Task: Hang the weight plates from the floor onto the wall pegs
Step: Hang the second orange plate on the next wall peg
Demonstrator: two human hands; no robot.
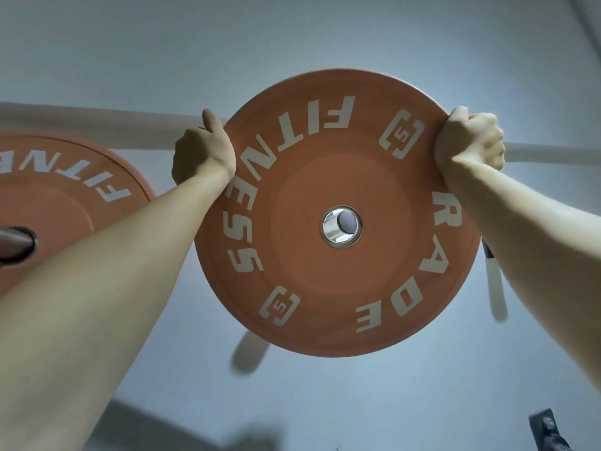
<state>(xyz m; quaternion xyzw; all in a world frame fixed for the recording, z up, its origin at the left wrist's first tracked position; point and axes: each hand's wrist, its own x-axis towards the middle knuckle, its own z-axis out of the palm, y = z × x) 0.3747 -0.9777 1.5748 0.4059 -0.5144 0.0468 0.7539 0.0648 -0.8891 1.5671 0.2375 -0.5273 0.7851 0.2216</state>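
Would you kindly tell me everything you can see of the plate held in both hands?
The orange plate is a round, rubbery-looking disc with white lettering and a shiny metal hub; a dark round end shows through its hole. Raised before a pale wall, it faces the camera, left hand and right hand gripping opposite rim edges.

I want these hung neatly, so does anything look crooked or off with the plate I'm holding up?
Nothing looks damaged. The held plate is turned so its lettering runs sideways, and the peg end sits off-centre, toward the right of the hub hole. The left hand and right hand grip its rim.
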